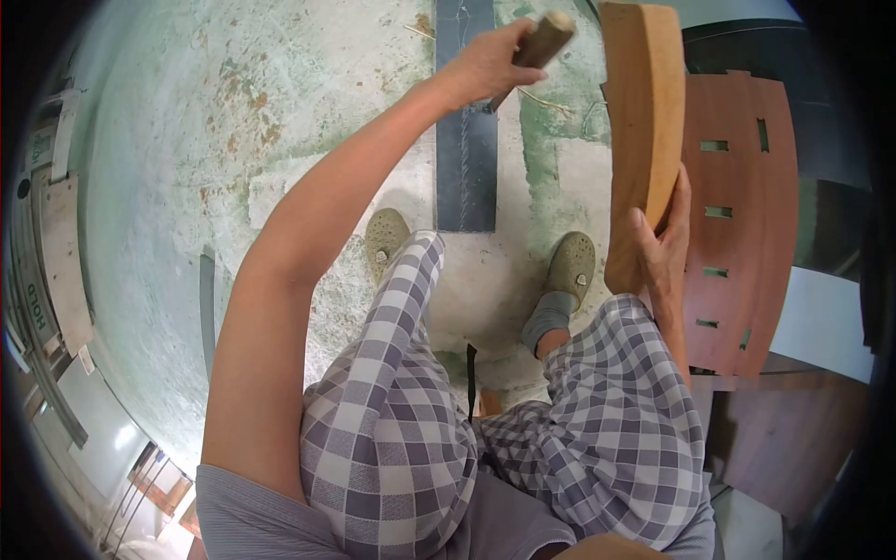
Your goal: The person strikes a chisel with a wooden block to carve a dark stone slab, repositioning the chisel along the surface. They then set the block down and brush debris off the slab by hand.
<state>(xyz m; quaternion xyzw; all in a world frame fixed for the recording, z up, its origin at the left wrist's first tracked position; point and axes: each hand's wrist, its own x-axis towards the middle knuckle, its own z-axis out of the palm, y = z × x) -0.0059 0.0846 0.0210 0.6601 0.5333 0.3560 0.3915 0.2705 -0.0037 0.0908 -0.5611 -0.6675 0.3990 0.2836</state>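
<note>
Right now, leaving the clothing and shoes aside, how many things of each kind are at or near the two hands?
Curved light wooden piece: 1, held in the right hand
Slotted reddish wooden panel: 1
Wooden-handled tool: 1, gripped in the left hand
Flat metal bar on the floor: 1
Total: 4

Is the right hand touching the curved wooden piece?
Touching. The head view shows the right hand gripping the wooden piece, fingers wrapped round its lower edge.
</note>
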